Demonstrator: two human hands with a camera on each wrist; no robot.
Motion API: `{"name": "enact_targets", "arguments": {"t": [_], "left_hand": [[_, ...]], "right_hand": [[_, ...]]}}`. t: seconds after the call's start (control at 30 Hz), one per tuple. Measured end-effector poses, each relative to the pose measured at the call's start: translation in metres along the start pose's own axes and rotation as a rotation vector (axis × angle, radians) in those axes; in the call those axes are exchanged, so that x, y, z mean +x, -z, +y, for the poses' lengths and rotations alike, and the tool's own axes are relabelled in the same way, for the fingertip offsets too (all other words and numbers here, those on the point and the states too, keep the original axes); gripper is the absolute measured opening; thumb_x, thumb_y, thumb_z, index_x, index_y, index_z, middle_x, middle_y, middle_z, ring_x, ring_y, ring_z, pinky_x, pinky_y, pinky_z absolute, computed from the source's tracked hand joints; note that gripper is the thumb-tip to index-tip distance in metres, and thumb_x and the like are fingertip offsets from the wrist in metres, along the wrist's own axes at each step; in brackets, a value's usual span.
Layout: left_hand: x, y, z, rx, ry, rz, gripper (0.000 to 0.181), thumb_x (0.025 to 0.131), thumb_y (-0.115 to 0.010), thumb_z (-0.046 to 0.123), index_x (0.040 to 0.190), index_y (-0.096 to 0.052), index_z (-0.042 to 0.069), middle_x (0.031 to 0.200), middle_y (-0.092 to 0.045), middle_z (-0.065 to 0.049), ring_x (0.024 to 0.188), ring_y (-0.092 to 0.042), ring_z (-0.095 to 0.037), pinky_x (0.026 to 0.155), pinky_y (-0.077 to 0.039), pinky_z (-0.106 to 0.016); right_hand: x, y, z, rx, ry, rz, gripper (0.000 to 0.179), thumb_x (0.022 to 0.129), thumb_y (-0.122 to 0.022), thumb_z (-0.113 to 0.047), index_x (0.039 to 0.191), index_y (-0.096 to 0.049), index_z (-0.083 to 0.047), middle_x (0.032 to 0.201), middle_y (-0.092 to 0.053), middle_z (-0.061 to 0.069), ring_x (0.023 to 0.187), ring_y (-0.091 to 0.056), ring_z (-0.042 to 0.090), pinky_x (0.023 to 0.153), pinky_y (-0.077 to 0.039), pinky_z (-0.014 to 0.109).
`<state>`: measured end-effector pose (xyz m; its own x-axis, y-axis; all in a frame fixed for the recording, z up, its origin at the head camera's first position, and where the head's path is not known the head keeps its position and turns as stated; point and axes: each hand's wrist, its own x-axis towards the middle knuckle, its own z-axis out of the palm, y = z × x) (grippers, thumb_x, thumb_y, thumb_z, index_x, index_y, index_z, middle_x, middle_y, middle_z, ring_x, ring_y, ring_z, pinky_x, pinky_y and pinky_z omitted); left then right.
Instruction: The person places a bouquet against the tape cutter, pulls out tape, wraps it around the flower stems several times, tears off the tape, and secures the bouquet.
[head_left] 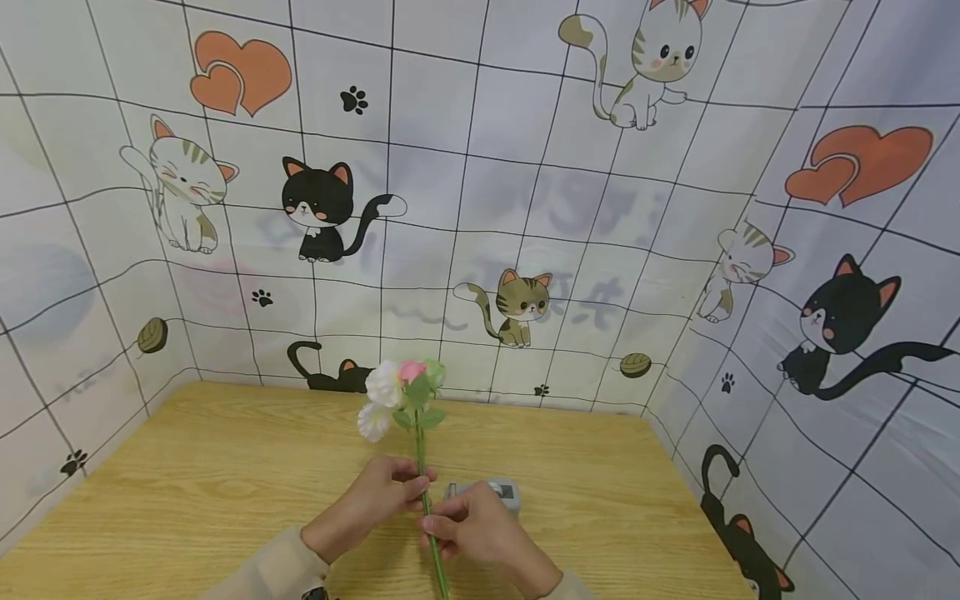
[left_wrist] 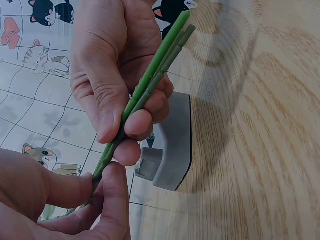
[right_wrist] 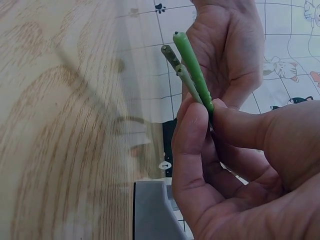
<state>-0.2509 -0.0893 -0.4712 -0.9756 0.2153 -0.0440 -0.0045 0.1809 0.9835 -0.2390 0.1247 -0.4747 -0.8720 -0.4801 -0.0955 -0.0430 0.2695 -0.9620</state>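
Observation:
A small bunch of artificial flowers (head_left: 384, 385) stands nearly upright over the table, with white, pink and pale green blooms at the top. My left hand (head_left: 378, 493) pinches its green stems between thumb and fingers below the leaves. Just lower, my right hand (head_left: 483, 527) grips the same stems between thumb and curled fingers. In the left wrist view the bare stem ends (left_wrist: 162, 65) stick out past the right hand. One bright green end (right_wrist: 187, 52) and two thinner, darker ones show in the right wrist view. The blooms are out of both wrist views.
A grey tape dispenser (head_left: 511, 495) sits on the wooden table (head_left: 247, 450) right behind my right hand, partly hidden by it. Cloth walls (head_left: 450, 242) printed with cats, hearts and grid lines enclose the table at the back and sides.

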Motion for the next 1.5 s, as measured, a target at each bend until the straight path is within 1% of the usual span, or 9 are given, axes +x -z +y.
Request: {"name": "enact_targets", "arguments": {"t": [0.13, 0.37, 0.53, 0.8, 0.97, 1.17, 1.33, 1.43, 1.5], "left_hand": [[0.000, -0.001, -0.001, -0.022, 0.002, -0.002, 0.028, 0.117, -0.068, 0.004, 0.131, -0.074, -0.019, 0.137, -0.077, -0.029, 0.114, -0.076, -0.018, 0.096, -0.072, -0.035], [0.004, -0.002, -0.004, -0.053, 0.056, 0.025, 0.034, 0.122, -0.061, 0.015, 0.135, -0.070, -0.016, 0.111, -0.074, -0.013, 0.094, -0.073, -0.012, 0.088, -0.070, -0.031], [0.006, 0.000, -0.006, -0.044, 0.068, 0.030, 0.040, 0.122, -0.063, 0.019, 0.139, -0.068, -0.017, 0.113, -0.077, -0.015, 0.094, -0.074, -0.013, 0.088, -0.071, -0.031], [0.007, -0.001, -0.007, -0.056, 0.075, 0.033, 0.038, 0.120, -0.069, 0.020, 0.135, -0.071, -0.015, 0.109, -0.076, -0.012, 0.090, -0.076, -0.013, 0.084, -0.071, -0.028], [0.008, -0.002, -0.005, -0.041, 0.062, 0.027, 0.030, 0.119, -0.070, 0.020, 0.123, -0.077, -0.009, 0.104, -0.076, -0.009, 0.087, -0.075, -0.013, 0.084, -0.071, -0.031], [0.008, -0.003, -0.003, 0.005, 0.045, 0.040, 0.027, 0.119, -0.070, 0.019, 0.116, -0.080, -0.006, 0.100, -0.077, -0.008, 0.083, -0.074, -0.012, 0.080, -0.068, -0.030], [0.010, -0.004, -0.003, 0.013, 0.017, 0.037, 0.026, 0.119, -0.070, 0.014, 0.116, -0.080, -0.010, 0.106, -0.080, -0.015, 0.084, -0.073, -0.011, 0.077, -0.068, -0.026], [0.011, -0.005, -0.003, 0.011, 0.003, 0.035, 0.026, 0.119, -0.069, 0.011, 0.120, -0.079, -0.013, 0.105, -0.081, -0.016, 0.084, -0.073, -0.011, 0.077, -0.067, -0.025], [0.011, -0.005, -0.003, 0.012, -0.008, 0.032, 0.026, 0.119, -0.068, 0.009, 0.122, -0.078, -0.015, 0.105, -0.081, -0.016, 0.084, -0.073, -0.010, 0.077, -0.067, -0.025]], "right_hand": [[-0.001, 0.000, -0.001, -0.002, -0.011, 0.012, 0.015, 0.109, -0.082, -0.006, 0.106, -0.090, 0.006, 0.095, -0.087, 0.026, 0.066, -0.073, 0.007, 0.064, -0.065, 0.020], [-0.003, 0.000, -0.001, -0.027, -0.004, 0.016, 0.014, 0.109, -0.083, -0.007, 0.106, -0.091, 0.004, 0.094, -0.088, 0.023, 0.067, -0.075, 0.007, 0.064, -0.067, 0.022], [-0.003, 0.000, 0.000, -0.064, 0.020, 0.024, 0.012, 0.108, -0.083, -0.006, 0.106, -0.091, 0.003, 0.094, -0.088, 0.020, 0.070, -0.078, 0.009, 0.067, -0.071, 0.028], [-0.005, -0.003, -0.005, -0.227, 0.048, 0.101, 0.009, 0.104, -0.090, -0.012, 0.098, -0.094, -0.007, 0.084, -0.088, 0.005, 0.070, -0.081, 0.018, 0.060, -0.065, 0.023], [-0.005, -0.006, -0.009, -0.301, 0.055, 0.128, 0.010, 0.101, -0.091, -0.013, 0.092, -0.093, -0.009, 0.079, -0.085, -0.001, 0.067, -0.081, 0.021, 0.056, -0.059, 0.019], [-0.004, -0.002, -0.006, -0.224, 0.060, 0.066, 0.020, 0.110, -0.084, -0.017, 0.096, -0.091, -0.005, 0.080, -0.084, 0.006, 0.070, -0.083, 0.033, 0.059, -0.067, 0.029], [-0.001, 0.004, -0.002, -0.098, 0.040, -0.040, 0.023, 0.117, -0.070, -0.011, 0.111, -0.088, 0.004, 0.098, -0.086, 0.022, 0.091, -0.087, 0.039, 0.077, -0.075, 0.044], [0.000, 0.005, -0.001, -0.012, -0.008, -0.074, 0.021, 0.117, -0.069, -0.005, 0.121, -0.086, 0.007, 0.109, -0.087, 0.026, 0.100, -0.087, 0.037, 0.081, -0.075, 0.042], [0.001, 0.004, 0.000, 0.037, -0.035, -0.076, 0.021, 0.116, -0.070, -0.004, 0.125, -0.084, 0.008, 0.110, -0.087, 0.026, 0.095, -0.087, 0.031, 0.079, -0.073, 0.036]]}}
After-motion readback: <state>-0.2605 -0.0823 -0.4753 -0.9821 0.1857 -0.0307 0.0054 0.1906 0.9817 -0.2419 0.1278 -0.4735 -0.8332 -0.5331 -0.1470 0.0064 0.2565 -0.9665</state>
